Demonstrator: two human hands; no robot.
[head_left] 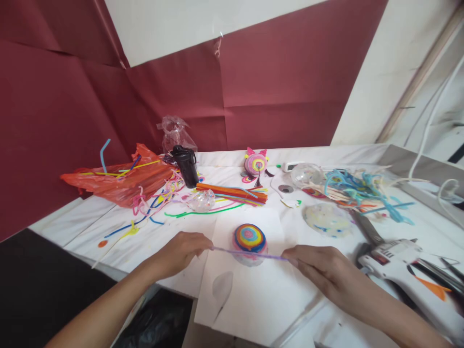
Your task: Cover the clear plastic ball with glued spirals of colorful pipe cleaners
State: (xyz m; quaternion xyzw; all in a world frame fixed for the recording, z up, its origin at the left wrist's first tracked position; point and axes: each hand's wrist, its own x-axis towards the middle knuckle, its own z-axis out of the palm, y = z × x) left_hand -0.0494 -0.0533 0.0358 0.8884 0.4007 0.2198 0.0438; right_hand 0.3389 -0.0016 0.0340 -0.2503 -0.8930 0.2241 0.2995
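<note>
Holding a purple string straight with two hands

The purple string [250, 254] is near the middle of the frame, just below the top of a ball with colored rings [250, 237]. The left hand [183, 252] pinches one end and the right hand [324, 270] pinches the other, so both grips are closed on it. Holding it at both ends probably stops it from drooping or curling up.

Its long way runs from side to side across the frame. One end points left and the other points right, with the right end a little lower. It crosses in front of the ball, but I cannot tell if they touch.

The ball sits with its rings facing up and a bit toward us, perhaps so they are easy to see. It is on white paper [261, 304], which may help keep the table [83, 220] clean. A bunch of orange sticks [232, 193] lies above it in the frame. The glue gun [389, 258] is at the lower right, near the right hand, maybe so it is easy to grab.
</note>
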